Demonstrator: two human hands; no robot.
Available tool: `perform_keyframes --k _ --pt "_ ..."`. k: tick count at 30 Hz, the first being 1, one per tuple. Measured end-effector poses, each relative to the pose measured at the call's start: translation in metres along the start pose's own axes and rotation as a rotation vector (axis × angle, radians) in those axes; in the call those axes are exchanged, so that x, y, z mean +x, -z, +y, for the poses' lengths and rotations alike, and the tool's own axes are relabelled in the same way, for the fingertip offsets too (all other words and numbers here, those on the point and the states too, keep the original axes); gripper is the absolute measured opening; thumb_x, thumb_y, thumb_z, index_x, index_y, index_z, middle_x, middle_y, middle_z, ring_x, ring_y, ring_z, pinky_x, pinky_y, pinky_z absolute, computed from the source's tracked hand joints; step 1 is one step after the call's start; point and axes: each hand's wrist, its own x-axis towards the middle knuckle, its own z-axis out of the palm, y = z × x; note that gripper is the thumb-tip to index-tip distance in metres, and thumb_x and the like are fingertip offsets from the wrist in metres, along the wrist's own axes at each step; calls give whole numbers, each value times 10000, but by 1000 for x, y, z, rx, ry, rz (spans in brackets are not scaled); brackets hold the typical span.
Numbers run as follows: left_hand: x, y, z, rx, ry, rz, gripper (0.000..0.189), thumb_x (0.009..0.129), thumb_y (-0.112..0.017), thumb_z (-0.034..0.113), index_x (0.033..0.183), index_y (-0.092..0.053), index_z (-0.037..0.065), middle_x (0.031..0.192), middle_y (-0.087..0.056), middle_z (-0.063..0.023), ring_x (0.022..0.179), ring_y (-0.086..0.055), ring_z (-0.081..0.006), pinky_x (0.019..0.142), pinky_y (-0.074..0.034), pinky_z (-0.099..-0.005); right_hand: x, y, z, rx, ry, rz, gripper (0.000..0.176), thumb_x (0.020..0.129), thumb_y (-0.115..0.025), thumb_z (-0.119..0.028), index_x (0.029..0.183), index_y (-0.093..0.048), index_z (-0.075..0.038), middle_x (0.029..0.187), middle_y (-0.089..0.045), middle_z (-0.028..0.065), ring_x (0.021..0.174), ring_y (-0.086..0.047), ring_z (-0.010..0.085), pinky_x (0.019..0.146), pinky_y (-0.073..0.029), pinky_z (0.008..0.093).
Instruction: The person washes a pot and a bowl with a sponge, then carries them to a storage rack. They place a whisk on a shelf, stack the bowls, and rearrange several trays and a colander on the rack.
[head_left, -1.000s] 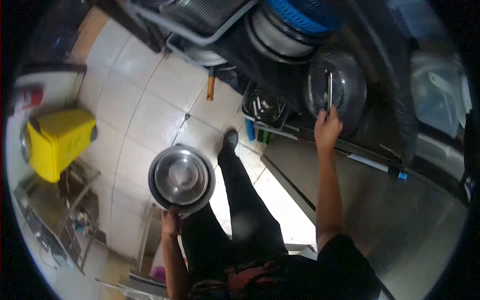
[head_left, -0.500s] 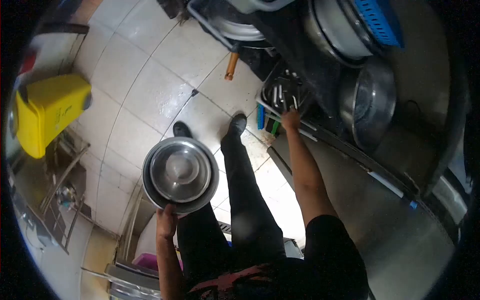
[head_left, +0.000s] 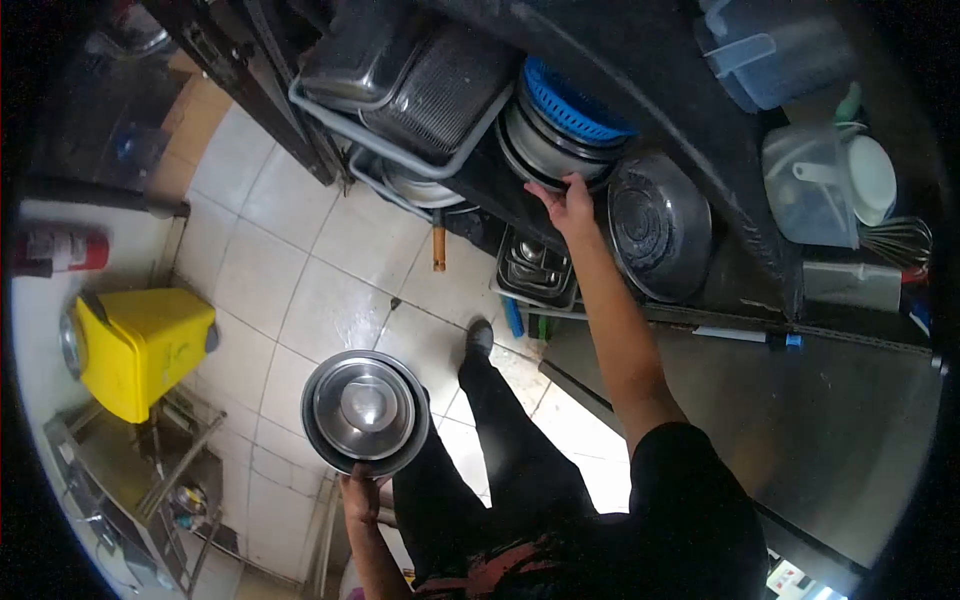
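Note:
My left hand is closed on the near rim of nested steel bowls, a small one inside larger ones, held over the floor in front of my legs. My right hand reaches up to the shelf, its thumb and fingers spread. Its fingertips are right at the lower rim of a stack of metal basins. On top of that stack sits a blue plastic basket. Just right of my right hand, a large steel bowl leans on the shelf.
Rectangular steel pans sit in a rack at upper left of the shelf. Below, a tray holds metal pieces, and a wooden handle sticks out. A yellow bin stands left on the tiled floor. Clear plastic containers are at right.
My right hand has left the metal pieces in the lower tray and moved up to the stacked basins, fingers now spread. The view has shifted toward the shelf; my left hand still holds the bowls.

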Motion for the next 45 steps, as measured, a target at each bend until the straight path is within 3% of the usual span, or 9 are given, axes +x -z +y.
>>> perform_keyframes --k 2,9,14,17,24,40,42,43,45 --pt "4 3 2 -22 -2 -11 546 842 -524 79 1370 -385 81 1244 -532 -150 1065 -592 -339 834 -572 -529 15 16 12 40 124 -131 405 815 -426 27 1172 -328 190 1241 -464 328 1102 -495 588 934 -526 611" --pt "2 -7 8 -1 35 -49 564 831 -550 57 1367 -379 93 1267 -516 -177 1051 -612 -361 804 -589 -532 -11 27 34 22 159 -11 184 803 -395 80 975 -414 143 1113 -503 294 1079 -552 489 923 -512 667" --pt "-8 -7 7 49 52 -63 497 885 -508 76 1365 -381 61 1266 -526 -173 1047 -616 -352 795 -595 -528 -73 23 45 44 97 87 363 859 -444 23 1208 -397 108 1237 -501 277 1065 -586 456 871 -553 639" --pt "-18 -16 9 73 31 -102 463 907 -479 62 1362 -390 65 1259 -535 -165 1048 -618 -338 804 -590 -522 -100 31 39 -34 82 106 163 918 -478 -36 1046 -430 53 1118 -530 249 986 -619 436 813 -593 590" --pt "-14 1 -7 111 127 -66 479 889 -515 45 1354 -404 67 1243 -547 -154 1051 -613 -323 802 -592 -491 -148 41 19 -283 95 165 106 951 -501 -75 957 -424 -1 967 -498 153 925 -648 387 772 -604 586" --pt "-33 -9 -6 87 103 -114 528 829 -514 28 1343 -400 62 1220 -543 -145 978 -633 -302 751 -617 -453 -205 71 -79 -139 67 10 139 847 -413 20 929 -498 94 1079 -597 258 1009 -634 391 909 -538 614" --pt "-34 -13 -7 118 57 -163 512 845 -514 39 1345 -411 80 1216 -548 -132 997 -627 -298 764 -612 -470 -199 87 -93 -125 114 -37 182 830 -415 28 970 -492 115 1121 -586 265 1035 -625 402 941 -525 599" --pt "-32 -10 -10 97 81 -117 506 855 -521 51 1348 -416 98 1199 -554 -121 1001 -620 -290 763 -610 -483 -191 98 -98 -90 112 -2 383 804 -425 6 1167 -441 129 1194 -553 271 1118 -565 452 963 -507 618" --pt "-29 -5 -13 106 96 -108 494 845 -532 49 1324 -424 100 1139 -550 -117 984 -612 -295 772 -608 -499 -183 111 -110 -35 99 2 393 792 -427 19 1165 -423 144 1217 -526 289 1160 -519 496 980 -498 608"
